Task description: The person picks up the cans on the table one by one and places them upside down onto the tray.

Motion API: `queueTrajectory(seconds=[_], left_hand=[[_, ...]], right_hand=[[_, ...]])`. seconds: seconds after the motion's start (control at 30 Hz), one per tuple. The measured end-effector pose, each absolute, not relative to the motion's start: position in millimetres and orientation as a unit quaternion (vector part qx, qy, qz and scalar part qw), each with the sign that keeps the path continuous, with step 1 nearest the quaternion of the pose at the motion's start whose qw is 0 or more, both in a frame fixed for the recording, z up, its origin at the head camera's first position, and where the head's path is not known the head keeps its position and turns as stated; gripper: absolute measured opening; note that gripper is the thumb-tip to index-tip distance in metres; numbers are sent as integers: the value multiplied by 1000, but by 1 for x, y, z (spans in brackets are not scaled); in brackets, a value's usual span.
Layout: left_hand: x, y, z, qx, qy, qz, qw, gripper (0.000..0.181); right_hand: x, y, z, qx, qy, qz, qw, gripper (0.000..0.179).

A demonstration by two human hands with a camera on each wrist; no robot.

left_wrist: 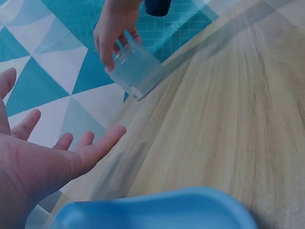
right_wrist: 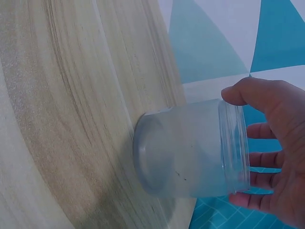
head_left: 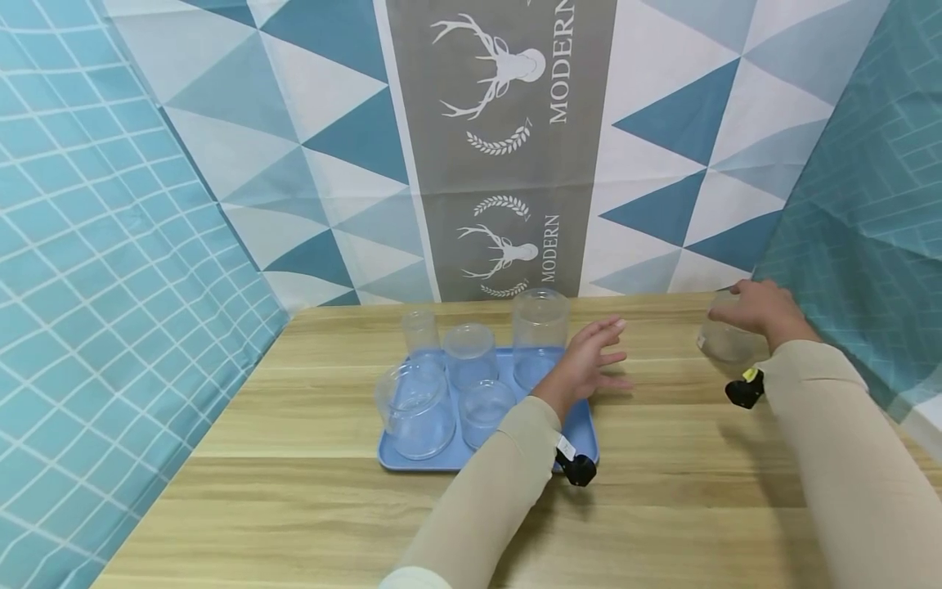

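Note:
My right hand point(head_left: 761, 311) holds a clear jar point(head_left: 724, 339) by its rim, over the far right of the wooden table. In the right wrist view the thumb and fingers span the threaded mouth of this jar point(right_wrist: 186, 148), whose base is at the tabletop. My left hand point(head_left: 585, 364) is over the right side of a blue tray point(head_left: 585, 438), fingers spread and holding nothing. Just left of it stands a tall clear jar point(head_left: 540, 327). The left wrist view shows the left palm point(left_wrist: 43, 162) with its fingers apart.
More clear jars of different sizes are on the tray: a wide one point(head_left: 415, 409) at front left, a low one point(head_left: 486, 413), a middle one point(head_left: 471, 356) and a narrow one point(head_left: 421, 334). Patterned cloths point(head_left: 515, 164) enclose the table's back and sides.

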State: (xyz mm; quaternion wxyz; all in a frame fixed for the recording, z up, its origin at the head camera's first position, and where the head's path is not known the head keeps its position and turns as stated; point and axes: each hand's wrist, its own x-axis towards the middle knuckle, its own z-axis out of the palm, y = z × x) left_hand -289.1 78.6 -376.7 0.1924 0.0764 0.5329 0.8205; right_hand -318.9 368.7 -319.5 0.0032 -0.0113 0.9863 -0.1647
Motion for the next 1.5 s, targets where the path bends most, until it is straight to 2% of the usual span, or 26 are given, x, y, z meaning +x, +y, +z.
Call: queueTrajectory(seconds=[0.73, 1.0, 1.5], left_hand=[[-295, 88, -376, 77, 533, 826, 167, 43], [-291, 90, -370, 103, 559, 806, 162, 41], [-288, 91, -367, 120, 547, 812, 166, 43]], right_hand=[[-293, 358, -312, 26, 982, -164, -89, 84], [-277, 350, -302, 21, 975, -176, -135, 78], [-252, 329, -288, -12, 967, -198, -161, 75]])
